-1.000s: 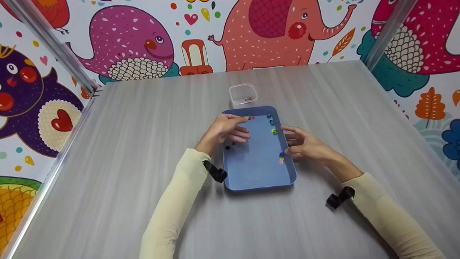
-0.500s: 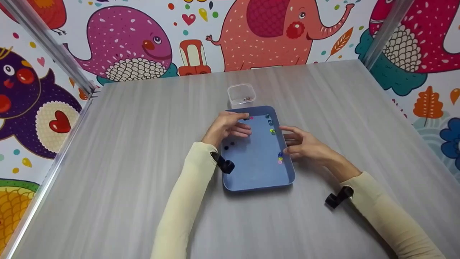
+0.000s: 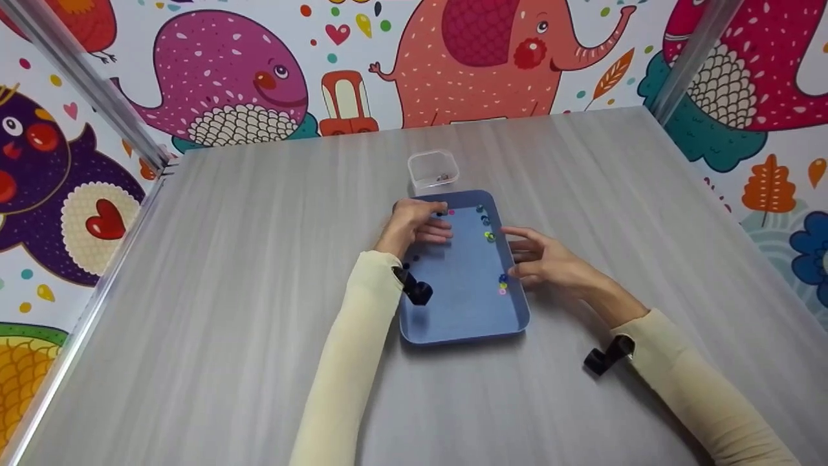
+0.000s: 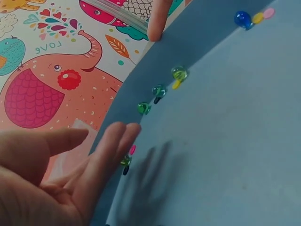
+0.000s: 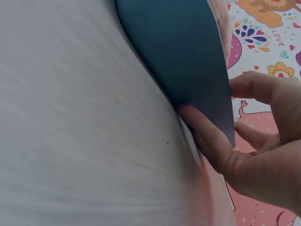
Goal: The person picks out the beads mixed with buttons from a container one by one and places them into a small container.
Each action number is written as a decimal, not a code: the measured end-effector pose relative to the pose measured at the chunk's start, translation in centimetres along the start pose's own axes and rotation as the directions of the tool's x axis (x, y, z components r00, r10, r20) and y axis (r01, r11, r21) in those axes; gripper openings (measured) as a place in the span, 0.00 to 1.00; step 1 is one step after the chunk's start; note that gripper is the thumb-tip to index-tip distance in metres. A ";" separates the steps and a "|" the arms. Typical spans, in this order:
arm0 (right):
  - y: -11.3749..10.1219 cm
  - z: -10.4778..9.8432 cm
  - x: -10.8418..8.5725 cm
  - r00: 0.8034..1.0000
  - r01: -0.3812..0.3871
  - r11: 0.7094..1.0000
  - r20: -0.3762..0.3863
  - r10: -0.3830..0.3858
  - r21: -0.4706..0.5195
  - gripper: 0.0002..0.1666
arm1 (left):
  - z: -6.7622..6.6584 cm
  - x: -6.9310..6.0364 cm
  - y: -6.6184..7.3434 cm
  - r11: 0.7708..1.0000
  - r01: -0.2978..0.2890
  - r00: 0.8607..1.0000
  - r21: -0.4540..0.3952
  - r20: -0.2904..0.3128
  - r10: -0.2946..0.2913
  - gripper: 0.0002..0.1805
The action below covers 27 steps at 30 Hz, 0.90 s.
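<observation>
A shallow blue tray [image 3: 459,317] holds small glass marbles and small coloured beads. My left hand [image 3: 417,226] hovers over its far left corner, thumb and fingers extended, holding nothing. In the left wrist view, a green marble [image 4: 125,161], a pink bead [image 4: 132,149] and a black bead [image 4: 126,170] lie just past its fingertips. My right hand [image 3: 546,262] holds the tray's right wall, fingers at the rim and against the outer side [image 5: 202,127]. Along that wall lie green marbles [image 4: 179,73] and a blue marble [image 4: 243,20] beside yellow and pink beads [image 4: 269,12].
A clear plastic box [image 3: 433,169] with a few small items stands just behind the tray. Dark beads [image 3: 416,258] lie near the tray's left wall. The grey table [image 3: 259,259] meets walls printed with cartoon animals.
My left forearm and wrist have swung rightward over the tray's left side, while the fingers stay near the far left corner. My right hand keeps its place at the right wall.
</observation>
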State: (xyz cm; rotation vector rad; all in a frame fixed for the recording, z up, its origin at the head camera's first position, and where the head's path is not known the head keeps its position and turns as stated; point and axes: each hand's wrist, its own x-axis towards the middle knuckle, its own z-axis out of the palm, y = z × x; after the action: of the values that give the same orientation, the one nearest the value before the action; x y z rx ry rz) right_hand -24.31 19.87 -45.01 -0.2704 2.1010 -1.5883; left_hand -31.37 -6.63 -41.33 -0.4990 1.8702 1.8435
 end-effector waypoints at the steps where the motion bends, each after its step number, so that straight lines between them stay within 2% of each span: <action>1: 0.0 0.0 0.0 1.000 -0.001 1.000 0.000 0.001 -0.005 0.50 | 0.0 0.1 0.0 1.000 -0.001 1.000 -0.001 -0.007 0.001 0.20; 11: 0.0 0.1 0.1 1.000 -0.002 1.000 0.002 0.002 -0.008 0.49 | -0.1 1.0 -0.5 0.999 -0.017 0.998 -0.049 -0.063 0.014 0.19; 17: -0.1 0.1 0.0 1.000 0.006 1.000 0.014 -0.006 0.018 0.49 | -0.1 1.3 -0.7 0.998 -0.026 0.997 -0.061 -0.075 0.022 0.19; 27: 0.0 0.1 0.0 1.000 0.001 1.000 0.008 -0.001 -0.008 0.48 | 0.4 1.6 -1.0 0.996 -0.050 0.995 -0.072 -0.090 0.043 0.16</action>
State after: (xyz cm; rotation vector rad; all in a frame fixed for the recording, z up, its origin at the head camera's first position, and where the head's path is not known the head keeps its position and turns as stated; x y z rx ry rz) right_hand -24.26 19.80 -45.02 -0.2802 2.1018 -1.5766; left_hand -32.10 -6.20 -42.99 -0.5755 1.8905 1.9572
